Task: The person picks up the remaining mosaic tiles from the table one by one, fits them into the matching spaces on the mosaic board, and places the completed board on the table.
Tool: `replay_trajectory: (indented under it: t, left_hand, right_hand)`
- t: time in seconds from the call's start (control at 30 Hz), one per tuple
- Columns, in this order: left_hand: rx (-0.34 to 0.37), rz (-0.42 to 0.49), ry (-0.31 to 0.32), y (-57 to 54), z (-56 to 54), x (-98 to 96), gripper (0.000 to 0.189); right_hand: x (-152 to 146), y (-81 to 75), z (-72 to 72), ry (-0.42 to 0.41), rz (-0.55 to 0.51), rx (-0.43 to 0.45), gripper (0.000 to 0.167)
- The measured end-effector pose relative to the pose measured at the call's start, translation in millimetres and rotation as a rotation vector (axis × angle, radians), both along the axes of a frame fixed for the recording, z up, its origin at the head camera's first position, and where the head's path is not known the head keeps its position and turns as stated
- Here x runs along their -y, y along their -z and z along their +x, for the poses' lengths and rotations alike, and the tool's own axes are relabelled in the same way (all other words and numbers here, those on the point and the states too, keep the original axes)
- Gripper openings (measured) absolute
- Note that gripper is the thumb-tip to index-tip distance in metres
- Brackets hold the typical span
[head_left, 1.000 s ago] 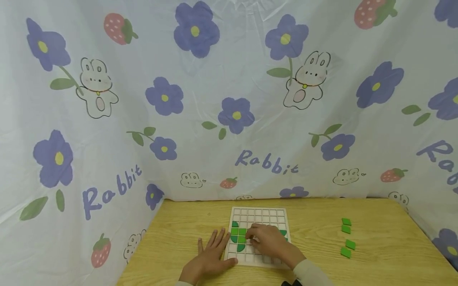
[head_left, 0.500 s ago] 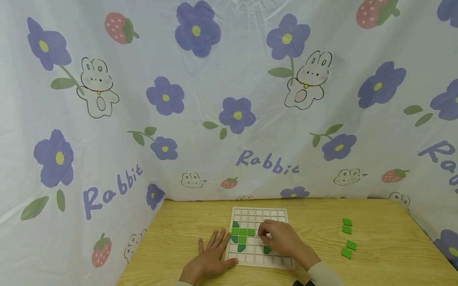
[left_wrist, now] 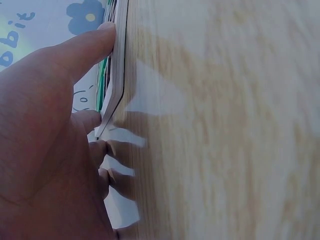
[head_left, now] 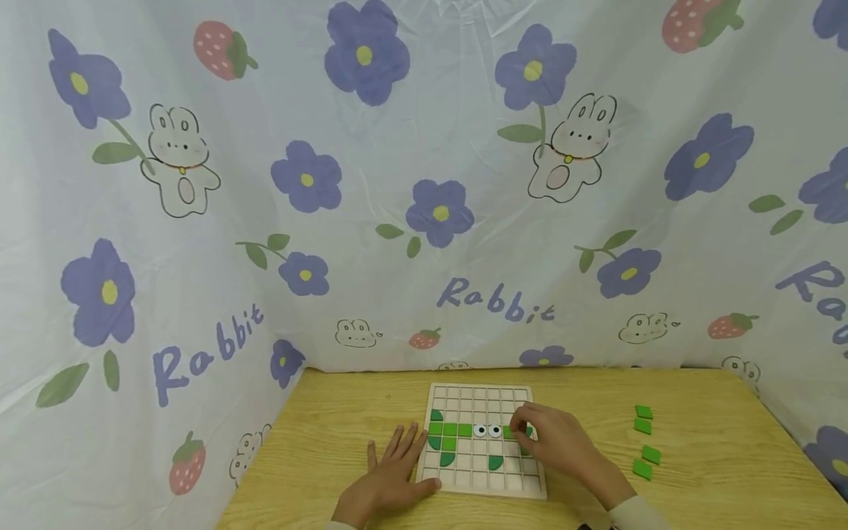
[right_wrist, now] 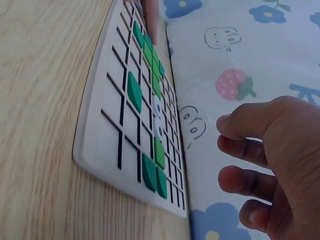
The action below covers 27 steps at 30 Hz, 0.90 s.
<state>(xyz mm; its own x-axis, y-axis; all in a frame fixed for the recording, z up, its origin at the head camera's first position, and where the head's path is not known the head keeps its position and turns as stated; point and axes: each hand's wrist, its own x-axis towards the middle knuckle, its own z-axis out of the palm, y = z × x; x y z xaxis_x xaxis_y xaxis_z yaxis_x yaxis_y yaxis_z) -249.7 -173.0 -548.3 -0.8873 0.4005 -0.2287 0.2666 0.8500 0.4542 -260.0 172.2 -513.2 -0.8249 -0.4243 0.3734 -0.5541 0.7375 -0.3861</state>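
Observation:
A pale square grid board [head_left: 477, 478] lies on the table. Light green square tiles [head_left: 450, 429] form a row at its left, with dark green quarter-round tiles [head_left: 447, 459] around them. Two eye tiles [head_left: 487, 431] continue that row, followed by another light green tile [right_wrist: 159, 153] near two dark green ones at the right edge. My left hand [head_left: 391, 478] lies with fingers spread at the left edge, its thumb touching the frame. Over the right edge hovers my right hand [head_left: 556, 438], fingers loosely bent; in the right wrist view nothing is between them.
Several loose light green tiles [head_left: 642, 469] lie on the wooden table [head_left: 715, 456] to the right of the board. Behind the table hangs a white curtain [head_left: 371, 309] printed with flowers, rabbits and strawberries.
My right hand has moved right along the row, uncovering a light green tile, the two eye tiles and a lower quarter-round tile. My left hand has stayed put.

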Motion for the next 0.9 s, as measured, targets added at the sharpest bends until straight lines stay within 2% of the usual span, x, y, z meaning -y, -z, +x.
replay_trajectory:
  t: [0.2,0.53,0.77,0.9]
  left_hand:
    - [0.005,0.01,0.007,0.7,-0.9,0.9,0.096]
    - [0.01,0.012,-0.001,-1.7,0.3,-0.5,0.096]
    - [0.01,0.014,0.002,0.0,-0.6,0.0,0.096]
    - [0.011,0.017,0.004,1.5,-1.1,1.4,0.096]
  right_hand:
    - [-19,-0.5,8.4,0.06,0.003,0.04,0.016]
    - [-58,4.4,22.9,0.14,0.012,0.059,0.013]
    - [-90,5.8,34.9,0.252,-0.002,0.154,0.01]
    - [-108,8.7,40.3,0.288,0.014,0.189,0.009]
